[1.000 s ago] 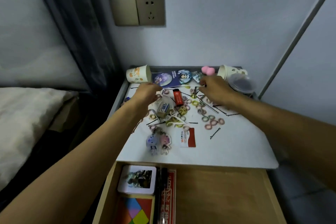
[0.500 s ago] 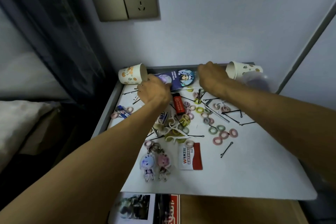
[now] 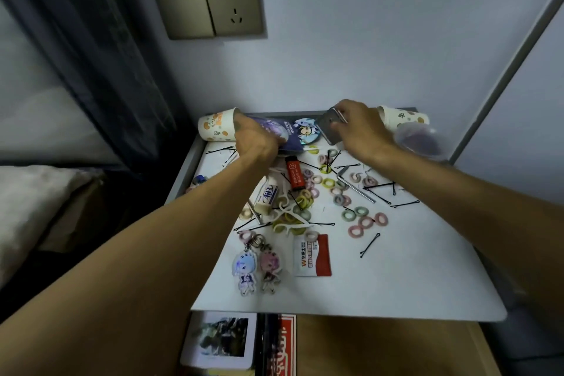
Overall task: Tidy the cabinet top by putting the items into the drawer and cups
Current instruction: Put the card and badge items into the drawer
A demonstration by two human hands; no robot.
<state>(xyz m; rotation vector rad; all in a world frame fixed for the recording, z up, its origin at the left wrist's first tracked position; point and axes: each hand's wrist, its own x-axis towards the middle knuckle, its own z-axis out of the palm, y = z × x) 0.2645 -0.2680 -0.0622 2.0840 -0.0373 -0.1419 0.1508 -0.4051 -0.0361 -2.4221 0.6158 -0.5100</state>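
The white cabinet top (image 3: 412, 278) is strewn with small items. At the back left, my left hand (image 3: 253, 139) is closed on a dark blue printed card (image 3: 283, 131), next to a paper cup (image 3: 215, 128) lying on its side. My right hand (image 3: 361, 128) holds a flat grey piece (image 3: 327, 128) tilted up off the surface, beside a second tipped paper cup (image 3: 403, 119). A round character badge (image 3: 305, 130) lies between my hands. Below them lie a red lighter (image 3: 294, 175), several pastel hair ties (image 3: 364, 221), black bobby pins (image 3: 370, 244), two character keychains (image 3: 256, 265) and a red-and-white packet (image 3: 312, 255).
The wooden drawer (image 3: 381, 348) stands open under the front edge, with a white photo box (image 3: 219, 340) and a red-edged item (image 3: 285, 345) at its left. A clear plastic lid (image 3: 419, 140) sits at the back right. A wall socket (image 3: 232, 4) is above, and bedding (image 3: 27, 207) is at the left.
Both hands have reached farther to the back. My left hand has closed on the blue card. My right hand has lifted a grey flat piece. The pink item at the back no longer shows.
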